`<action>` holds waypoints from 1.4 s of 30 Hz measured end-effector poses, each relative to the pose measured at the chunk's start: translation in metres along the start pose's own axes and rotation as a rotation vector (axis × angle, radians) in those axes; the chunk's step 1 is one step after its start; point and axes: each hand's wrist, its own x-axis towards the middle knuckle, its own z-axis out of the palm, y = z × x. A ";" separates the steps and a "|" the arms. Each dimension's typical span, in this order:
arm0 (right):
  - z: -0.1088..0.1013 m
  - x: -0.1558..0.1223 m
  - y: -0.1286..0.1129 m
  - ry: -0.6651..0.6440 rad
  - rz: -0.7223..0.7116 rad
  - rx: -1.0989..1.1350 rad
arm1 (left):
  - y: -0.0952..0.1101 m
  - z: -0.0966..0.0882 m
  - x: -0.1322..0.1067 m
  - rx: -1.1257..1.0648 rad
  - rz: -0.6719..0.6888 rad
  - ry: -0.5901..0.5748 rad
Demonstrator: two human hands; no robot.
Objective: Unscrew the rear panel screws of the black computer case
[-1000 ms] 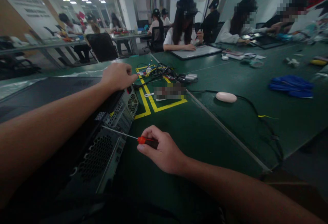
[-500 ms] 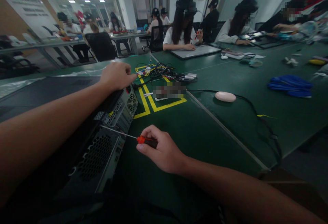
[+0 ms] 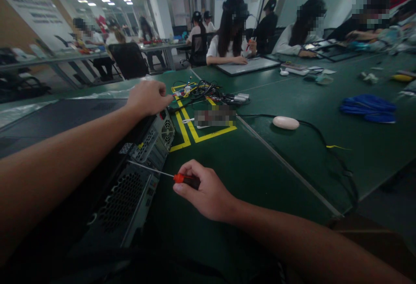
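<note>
My right hand is closed round the dark handle of a screwdriver with an orange-red collar. Its thin shaft points left, and the tip meets the upper rear edge of a black desktop computer case. That case lies on its side along the left, its rear panel of honeycomb vents, slots and a round fan grille facing right. Over the case's far rear corner lies my left hand, fingers curled and thumb stretched right; what its fingers hold, if anything, is hidden. My left forearm crosses above the case.
Beyond the case, bundled cables lie by yellow tape marks on the green table. Right of them are a pale oval mouse-like object, a black cable and a blue cloth-like bundle. Several people work across the table.
Almost nothing differs. Both hands, the screwdriver and the case keep their places, with only a very slight shift in the view.
</note>
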 end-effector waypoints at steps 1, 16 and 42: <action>0.000 0.000 0.000 -0.001 0.000 -0.004 | 0.000 0.000 0.000 -0.001 -0.002 -0.003; 0.000 0.000 -0.001 0.010 0.009 0.016 | 0.005 -0.006 -0.005 0.008 -0.016 -0.024; -0.003 -0.001 -0.008 -0.008 -0.002 -0.088 | 0.004 -0.007 -0.004 -0.008 -0.001 -0.031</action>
